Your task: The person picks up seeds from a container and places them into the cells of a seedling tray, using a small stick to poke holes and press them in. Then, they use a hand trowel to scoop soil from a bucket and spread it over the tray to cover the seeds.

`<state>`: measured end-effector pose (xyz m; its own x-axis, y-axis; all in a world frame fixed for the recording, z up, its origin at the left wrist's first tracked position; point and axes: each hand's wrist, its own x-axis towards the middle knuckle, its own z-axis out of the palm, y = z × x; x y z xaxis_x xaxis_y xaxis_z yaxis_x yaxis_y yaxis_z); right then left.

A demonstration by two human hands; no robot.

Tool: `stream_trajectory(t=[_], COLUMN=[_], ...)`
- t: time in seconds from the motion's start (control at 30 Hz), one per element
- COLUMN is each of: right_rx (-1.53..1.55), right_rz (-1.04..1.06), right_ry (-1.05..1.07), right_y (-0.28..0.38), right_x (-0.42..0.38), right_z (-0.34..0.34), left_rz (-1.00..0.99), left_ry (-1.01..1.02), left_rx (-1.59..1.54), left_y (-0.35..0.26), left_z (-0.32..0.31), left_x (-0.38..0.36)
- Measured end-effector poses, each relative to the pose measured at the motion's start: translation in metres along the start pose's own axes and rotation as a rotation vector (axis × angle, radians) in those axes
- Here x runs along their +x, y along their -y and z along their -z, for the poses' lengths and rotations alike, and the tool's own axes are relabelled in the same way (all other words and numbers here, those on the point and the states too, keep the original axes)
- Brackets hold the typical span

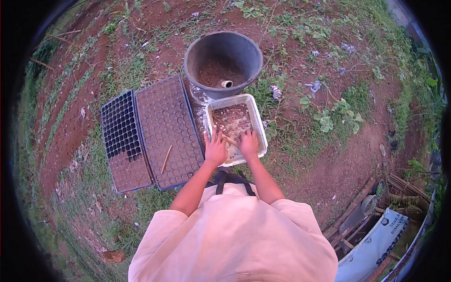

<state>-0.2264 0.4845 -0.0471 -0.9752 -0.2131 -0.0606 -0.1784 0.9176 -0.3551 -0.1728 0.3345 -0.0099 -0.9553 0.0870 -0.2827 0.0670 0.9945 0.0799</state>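
Note:
Both hands are at the white basket-like tray (261, 127), which has brown bits and pale pieces (235, 115) scattered in it. My left hand (216, 147) lies over the tray's left side with its fingers spread. On the right side of the tray, my right hand (248, 143) has its fingers bent down; what they hold, if anything, is hidden. A light brown stick-like piece (230, 140) lies between the two hands, near the fingertips of each. Whether either hand grips it is too small to tell.
Behind the white tray stands a large grey tub (253, 77) with soil and a small pale cup-like object (227, 84). Left are a soil-filled seedling tray (164, 113) with a stick (166, 159) on it, and a partly filled black tray (120, 124). A printed sheet (376, 244) hangs lower right.

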Motion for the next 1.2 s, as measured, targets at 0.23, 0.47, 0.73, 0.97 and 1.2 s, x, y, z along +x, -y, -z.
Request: stream_trajectory(t=[0.23,0.47,0.73,0.97,1.2], right_rx=[0.108,0.425,0.515,0.632,0.683], right_rz=[-0.012,-0.011,0.103,0.179,0.272], right_ry=[-0.059,-0.174,-0.335,-0.275,-0.186], right_y=[0.004,0.008,0.042,0.105,0.181], right_x=[0.001,-0.004,-0.010,-0.012,-0.032], right_z=[0.006,0.008,0.020,0.020,-0.014], left_rz=[-0.019,-0.072,0.144,0.315,0.413], left_ry=[0.083,-0.147,-0.453,-0.609,-0.642], left_rx=[-0.034,-0.187,-0.492,-0.531,-0.552], left_y=[0.000,0.008,0.033,0.084,0.146], left_z=[0.009,-0.002,0.010,0.015,0.000], left_x=[-0.001,-0.006,-0.047,-0.085,-0.138])
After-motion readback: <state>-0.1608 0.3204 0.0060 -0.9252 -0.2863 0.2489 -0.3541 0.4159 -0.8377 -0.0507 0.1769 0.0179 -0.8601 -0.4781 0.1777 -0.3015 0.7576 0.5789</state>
